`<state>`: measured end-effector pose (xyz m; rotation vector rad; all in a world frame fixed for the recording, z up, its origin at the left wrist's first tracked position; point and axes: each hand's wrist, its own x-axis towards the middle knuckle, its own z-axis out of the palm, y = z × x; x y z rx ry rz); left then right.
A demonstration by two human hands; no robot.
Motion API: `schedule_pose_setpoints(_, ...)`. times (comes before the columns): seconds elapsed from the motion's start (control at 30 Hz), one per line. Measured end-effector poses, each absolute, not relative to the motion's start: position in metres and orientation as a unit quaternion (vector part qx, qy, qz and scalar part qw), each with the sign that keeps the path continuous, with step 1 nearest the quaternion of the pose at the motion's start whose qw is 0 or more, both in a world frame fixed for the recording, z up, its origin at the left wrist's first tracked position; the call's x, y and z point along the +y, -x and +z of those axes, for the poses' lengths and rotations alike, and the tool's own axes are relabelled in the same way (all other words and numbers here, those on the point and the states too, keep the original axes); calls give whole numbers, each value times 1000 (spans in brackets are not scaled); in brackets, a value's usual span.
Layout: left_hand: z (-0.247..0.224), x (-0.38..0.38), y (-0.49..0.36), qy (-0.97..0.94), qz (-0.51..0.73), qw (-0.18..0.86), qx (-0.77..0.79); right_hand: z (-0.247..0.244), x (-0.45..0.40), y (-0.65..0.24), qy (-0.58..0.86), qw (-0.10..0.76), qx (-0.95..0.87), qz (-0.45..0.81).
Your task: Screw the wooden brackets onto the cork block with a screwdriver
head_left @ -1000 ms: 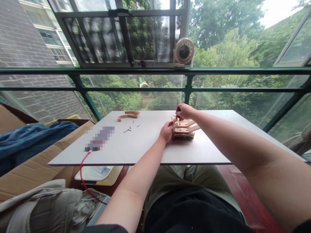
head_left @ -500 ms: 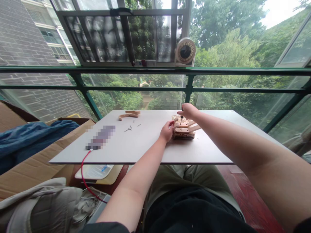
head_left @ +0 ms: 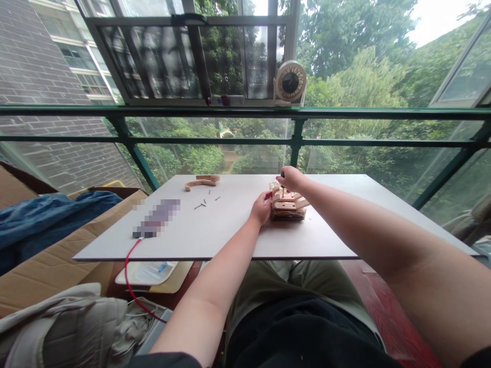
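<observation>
My right hand [head_left: 292, 180] is closed around the dark handle of a screwdriver [head_left: 283, 192], whose shaft points down at a curved wooden piece [head_left: 288, 205] with holes in it. That piece lies on top of a straw-textured block [head_left: 291, 216] on the white table. At the block's left side, my left hand [head_left: 261, 208] grips the wooden piece or the block's edge; its fingertips are partly hidden. Several screws [head_left: 203, 203] lie loose on the table to the left. Behind them sit more curved wooden pieces [head_left: 201, 182].
A blurred-out device [head_left: 157, 219] with a red cable [head_left: 128, 268] lies on the left of the white table [head_left: 226, 240]. A cardboard box [head_left: 69, 240] holding blue cloth stands left. Beyond the far edge runs a green railing [head_left: 215, 140], with a small round fan [head_left: 290, 83] above it.
My right hand has turned slightly and sits a little lower on the screwdriver, which is now more upright. My left hand stays at the block. The whole view has shifted slightly.
</observation>
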<state>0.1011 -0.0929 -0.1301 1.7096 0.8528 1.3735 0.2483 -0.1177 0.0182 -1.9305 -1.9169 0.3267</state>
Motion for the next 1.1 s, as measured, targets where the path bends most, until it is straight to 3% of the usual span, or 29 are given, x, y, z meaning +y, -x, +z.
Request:
schedule_pose_setpoints(0.57,-128,-96,-100,-665,539,395,334,23,-128,-256,643,204,-724,146)
schedule_pose_setpoints(1.1,-131,-94,-102,-661,541,404,326,1,-160,-329,614,358,-703,21)
